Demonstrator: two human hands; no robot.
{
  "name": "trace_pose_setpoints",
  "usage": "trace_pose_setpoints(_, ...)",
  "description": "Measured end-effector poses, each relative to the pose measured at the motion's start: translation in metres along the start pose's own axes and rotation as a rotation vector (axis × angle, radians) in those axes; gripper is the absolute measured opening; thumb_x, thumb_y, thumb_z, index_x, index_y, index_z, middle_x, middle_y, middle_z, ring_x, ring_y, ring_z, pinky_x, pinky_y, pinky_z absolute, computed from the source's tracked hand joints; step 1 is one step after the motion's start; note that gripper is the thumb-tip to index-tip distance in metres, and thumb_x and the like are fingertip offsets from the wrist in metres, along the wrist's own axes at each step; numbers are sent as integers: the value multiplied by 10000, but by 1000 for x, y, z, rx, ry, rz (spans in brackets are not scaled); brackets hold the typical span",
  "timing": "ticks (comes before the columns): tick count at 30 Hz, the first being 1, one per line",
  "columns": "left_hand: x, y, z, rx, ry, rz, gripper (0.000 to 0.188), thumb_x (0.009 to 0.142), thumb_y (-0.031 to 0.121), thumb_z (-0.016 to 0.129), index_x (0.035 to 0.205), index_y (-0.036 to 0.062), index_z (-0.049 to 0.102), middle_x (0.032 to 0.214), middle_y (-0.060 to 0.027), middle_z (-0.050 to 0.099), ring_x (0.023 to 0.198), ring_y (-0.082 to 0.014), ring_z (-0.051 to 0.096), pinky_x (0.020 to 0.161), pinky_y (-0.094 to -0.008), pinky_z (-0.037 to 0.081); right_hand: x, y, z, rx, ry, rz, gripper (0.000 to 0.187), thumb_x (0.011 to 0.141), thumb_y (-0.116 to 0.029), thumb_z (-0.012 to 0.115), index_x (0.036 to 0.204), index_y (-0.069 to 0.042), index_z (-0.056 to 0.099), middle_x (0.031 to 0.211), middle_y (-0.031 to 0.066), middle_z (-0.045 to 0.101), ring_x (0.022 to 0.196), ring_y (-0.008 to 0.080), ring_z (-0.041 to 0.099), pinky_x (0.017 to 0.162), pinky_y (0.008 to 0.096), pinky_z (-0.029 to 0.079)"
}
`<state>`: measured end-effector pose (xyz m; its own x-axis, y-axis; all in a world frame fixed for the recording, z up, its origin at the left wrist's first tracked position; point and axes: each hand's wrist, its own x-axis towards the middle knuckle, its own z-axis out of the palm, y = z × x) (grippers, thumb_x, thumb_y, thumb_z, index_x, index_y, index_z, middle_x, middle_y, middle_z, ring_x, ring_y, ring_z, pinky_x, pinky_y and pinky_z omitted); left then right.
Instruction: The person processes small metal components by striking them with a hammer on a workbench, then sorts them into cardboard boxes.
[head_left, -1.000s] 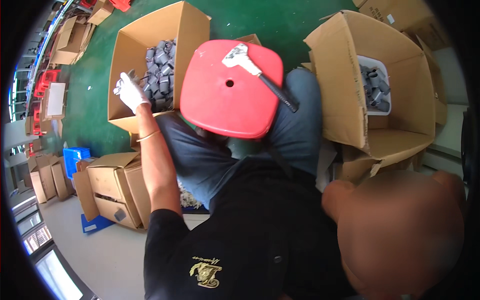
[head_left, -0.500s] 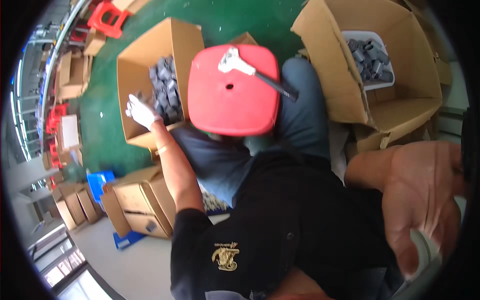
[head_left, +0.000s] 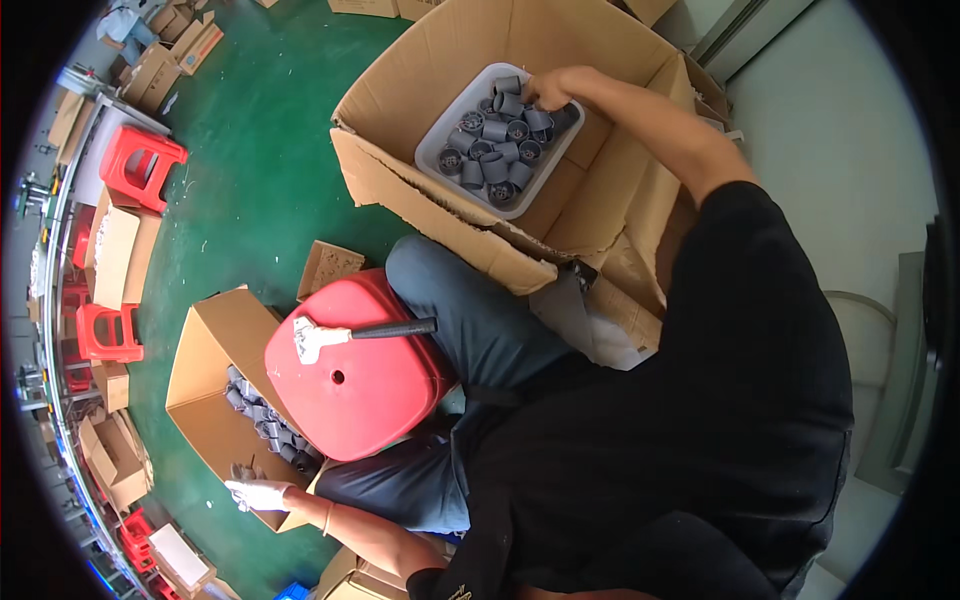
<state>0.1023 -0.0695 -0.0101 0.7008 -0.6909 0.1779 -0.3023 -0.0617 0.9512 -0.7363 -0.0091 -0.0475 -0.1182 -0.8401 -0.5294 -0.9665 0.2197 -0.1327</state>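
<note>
Grey cylinders (head_left: 497, 135) fill the tray (head_left: 436, 150) where the right hand (head_left: 548, 90) grips one; gloved left hand (head_left: 256, 493) holds a part at the left box (head_left: 205, 350).

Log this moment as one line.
left hand: gloved, at small carton of grey parts | right hand: in grey tray of fittings | hammer on red stool

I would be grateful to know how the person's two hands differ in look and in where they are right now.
The left hand wears a white glove and rests at the edge of the small cardboard box; the right hand is bare and reaches into the grey tray inside the large cardboard box. The left arm stretches low, the right high. Both are at grey cylindrical parts.
</note>
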Motion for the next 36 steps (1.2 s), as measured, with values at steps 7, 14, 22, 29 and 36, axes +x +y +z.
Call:
trace_pose_setpoints(7,-8,-5,-38,140,63,-28,543,1042,432,386,1094,-25,673,1054,-159,691,901,-223,683,802,-318,592,90,-27,91,78,549,455,505,736,-210,662,1236,-150,621,1153,55,637,1021,327,570,832,426,490)
trace_pose_setpoints(14,-12,-1,-34,195,71,-57,551,1037,444,392,1101,-24,675,1090,-171,690,948,-244,693,814,-315,592,99,-53,111,32,679,671,598,710,-280,719,1285,-212,569,1271,59,587,1154,350,507,915,494,450)
trace_pose_setpoints(22,-2,-6,-30,19,-25,-17,551,1034,446,397,1124,-26,666,1103,-180,694,961,-248,706,789,-303,594,74,-15,40,281,739,195,558,691,-268,784,1156,-64,552,1067,128,661,837,367,639,746,440,529)
trace_pose_setpoints(29,31,-41,-46,3,-44,81,498,1047,387,384,1044,-6,690,963,-146,709,845,-246,701,763,-328,572,-42,-129,-134,474,964,-445,470,731,-172,796,1147,-54,612,1046,88,653,935,204,593,854,307,474)
trace_pose_setpoints(36,18,-33,-10,280,-17,376,214,938,204,499,898,57,650,837,-76,691,674,-169,622,612,-281,484,-188,-340,-68,873,519,-531,553,714,-188,801,1188,-57,547,928,107,655,737,258,623,672,367,520)
